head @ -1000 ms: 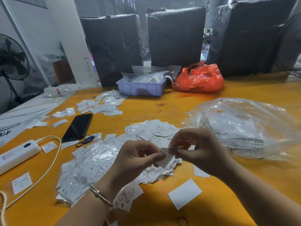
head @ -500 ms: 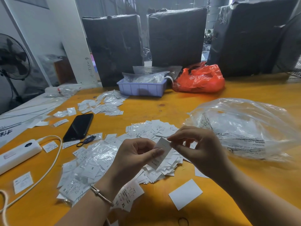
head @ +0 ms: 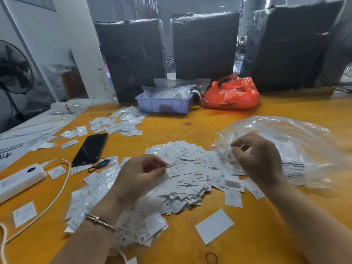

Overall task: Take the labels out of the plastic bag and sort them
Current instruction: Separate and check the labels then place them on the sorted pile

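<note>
White labels (head: 187, 173) lie heaped flat mid-table, just beside the crumpled clear plastic bag (head: 297, 147) at right.

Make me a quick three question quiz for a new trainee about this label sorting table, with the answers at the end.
1. True or false: the phone lies face up on the orange table, to the left of the central label pile.
2. Which hand is at the clear plastic bag? A) left hand B) right hand C) neither
3. Fill in: behind the loose labels, next to the orange-red bag, stands a small ____ tray holding clear bags.

Key: 1 true. 2 B, the right hand; the left hand is over the pile. 3 blue.
</note>
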`<state>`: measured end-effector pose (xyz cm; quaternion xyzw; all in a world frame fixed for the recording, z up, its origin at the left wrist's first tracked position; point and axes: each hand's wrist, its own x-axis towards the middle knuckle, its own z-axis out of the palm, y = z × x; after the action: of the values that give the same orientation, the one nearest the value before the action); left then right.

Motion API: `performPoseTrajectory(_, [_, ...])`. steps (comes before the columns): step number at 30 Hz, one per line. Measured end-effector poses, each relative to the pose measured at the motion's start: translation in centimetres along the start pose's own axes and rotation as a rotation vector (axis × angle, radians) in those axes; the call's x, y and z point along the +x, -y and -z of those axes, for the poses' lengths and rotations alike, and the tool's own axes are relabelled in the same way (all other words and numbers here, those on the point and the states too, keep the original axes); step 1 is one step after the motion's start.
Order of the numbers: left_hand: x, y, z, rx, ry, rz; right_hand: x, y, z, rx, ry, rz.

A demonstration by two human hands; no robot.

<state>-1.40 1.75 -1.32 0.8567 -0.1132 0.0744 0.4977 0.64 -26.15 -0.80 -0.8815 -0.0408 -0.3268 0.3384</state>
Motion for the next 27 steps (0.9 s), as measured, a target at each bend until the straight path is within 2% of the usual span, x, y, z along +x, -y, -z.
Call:
performPoseTrajectory(3, [0.6,1.3,1.5,0.274,-0.094,0.066,0.8,-2.5,0.4,-0.323,-0.014,-0.134])
performPoseTrajectory(6, [1.0,2.3,3.0,0.453,-0.102,0.18,1.3,-4.1,0.4,-0.494,0.076,-0.229])
performPoseTrajectory(8, [1.2,2.8,3.7,0.526,-0.068,0.247,1.5,-4.8,0.2,-0.572,0.18,-0.236])
performPoseTrajectory(11, [1.2,2.8,4.0,0.6,-0.043,0.271,1.5,-5.4,-0.3,-0.555,0.293,-0.27])
performPoseTrajectory(13, [1.2,2.6,3.8,0.614,-0.07,0.228,1.5,-5.7,-0.5,-0.558,0.295,-0.268])
performPoseTrajectory(17, [0.9,1.9,2.8,0.52,-0.096,0.031,1.7,-6.0,-0.7,-0.53,0.206,-0.269])
performPoseTrajectory(22, [0.5,1.0,0.9,0.387,0.015,-0.159,1.7,-6.0,-0.9,-0.537,0.163,-0.268])
performPoseTrajectory(27, [0.0,0.8,-1.0,0.342,0.127,-0.208,1.8,-6.0,-0.9,-0.504,0.065,-0.26])
